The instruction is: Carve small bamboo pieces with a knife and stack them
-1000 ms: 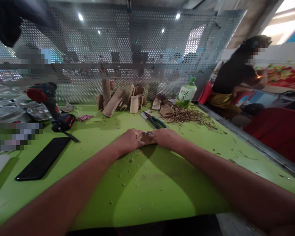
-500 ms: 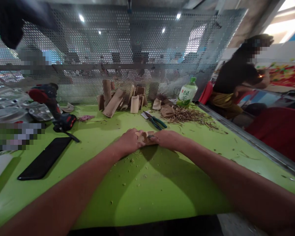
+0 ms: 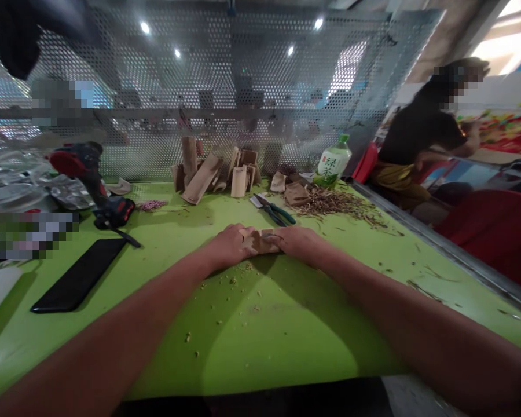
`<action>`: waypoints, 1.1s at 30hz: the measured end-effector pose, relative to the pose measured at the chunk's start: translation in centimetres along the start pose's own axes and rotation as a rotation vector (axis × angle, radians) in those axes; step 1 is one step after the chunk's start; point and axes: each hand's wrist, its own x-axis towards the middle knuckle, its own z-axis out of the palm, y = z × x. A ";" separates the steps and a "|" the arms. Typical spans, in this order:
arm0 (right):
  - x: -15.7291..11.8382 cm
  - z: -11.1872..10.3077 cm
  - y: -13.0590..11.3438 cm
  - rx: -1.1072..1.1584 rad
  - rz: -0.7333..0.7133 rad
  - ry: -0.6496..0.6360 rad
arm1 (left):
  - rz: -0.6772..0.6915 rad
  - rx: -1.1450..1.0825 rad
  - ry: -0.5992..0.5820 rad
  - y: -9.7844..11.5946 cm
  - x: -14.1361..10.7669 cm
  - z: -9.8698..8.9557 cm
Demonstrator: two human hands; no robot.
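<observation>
A small tan wooden piece (image 3: pixel 267 245) lies between my hands at the middle of the green table (image 3: pixel 260 336). My left hand (image 3: pixel 232 246) is closed round its left end. My right hand (image 3: pixel 297 242) has its fingers pressed together at the right end, with a small greyish thing, too small to name, at the fingertips. Several pale crumbs (image 3: pixel 233 281) are scattered on the table below my left hand. Pliers with green handles (image 3: pixel 278 214) rest just beyond my right hand.
Behind stand several bark-like pieces (image 3: pixel 202 178), a green-capped bottle (image 3: pixel 332 162) and a heap of brown shreds (image 3: pixel 334 204). On the left are a drill (image 3: pixel 91 182) and a black case (image 3: pixel 80 275). A person (image 3: pixel 425 130) sits at the right.
The view has shifted slightly. My right fingers have moved a little at the piece, and a new crumb shows on the table at lower left. Both hands keep their hold.
</observation>
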 end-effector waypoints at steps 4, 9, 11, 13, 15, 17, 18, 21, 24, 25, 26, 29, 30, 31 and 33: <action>-0.2 -0.5 -0.9 0.065 0.121 0.039 | 0.026 -0.035 -0.010 0.0 0.1 -0.2; -0.4 -0.5 -1.2 0.056 0.222 0.076 | -0.014 -0.053 -0.019 -0.1 0.0 -0.3; -0.3 -0.4 -1.1 0.047 0.290 0.069 | -0.009 -0.055 -0.012 -0.4 0.0 -0.2; -0.2 -0.3 -1.0 0.050 0.326 0.052 | 0.006 -0.060 -0.002 -0.6 0.1 0.0; -0.1 -0.3 -0.9 0.073 0.322 0.041 | 0.019 -0.070 0.004 -0.8 0.2 0.1; 0.0 -0.2 -0.9 0.079 0.303 0.048 | 0.025 -0.072 0.016 -0.8 0.3 0.2; 0.0 -0.2 -0.9 0.070 0.293 0.057 | 0.026 -0.069 0.019 -0.8 0.3 0.2; -0.1 0.0 -1.0 0.019 0.265 0.077 | 0.012 -0.046 0.020 -0.5 0.2 0.1; -0.3 0.1 -1.1 0.006 0.239 0.058 | 0.004 -0.022 0.035 -0.3 0.0 0.3; -0.3 0.2 -1.1 0.006 0.231 0.051 | 0.005 -0.020 0.048 -0.4 0.0 0.4; -0.4 0.2 -1.0 0.004 0.218 0.052 | 0.008 -0.023 0.060 -0.4 0.0 0.5; -0.2 0.3 -0.8 -0.018 0.181 0.047 | -0.004 -0.029 0.068 -0.4 0.0 0.7; -0.1 0.3 -0.7 -0.027 0.175 0.041 | -0.015 -0.022 0.064 -0.3 0.0 0.6; 0.0 0.3 -0.6 -0.033 0.171 0.036 | -0.026 -0.013 0.061 -0.1 0.0 0.6; 0.2 0.4 -0.5 -0.035 0.169 0.022 | -0.048 0.006 0.059 0.4 -0.2 0.3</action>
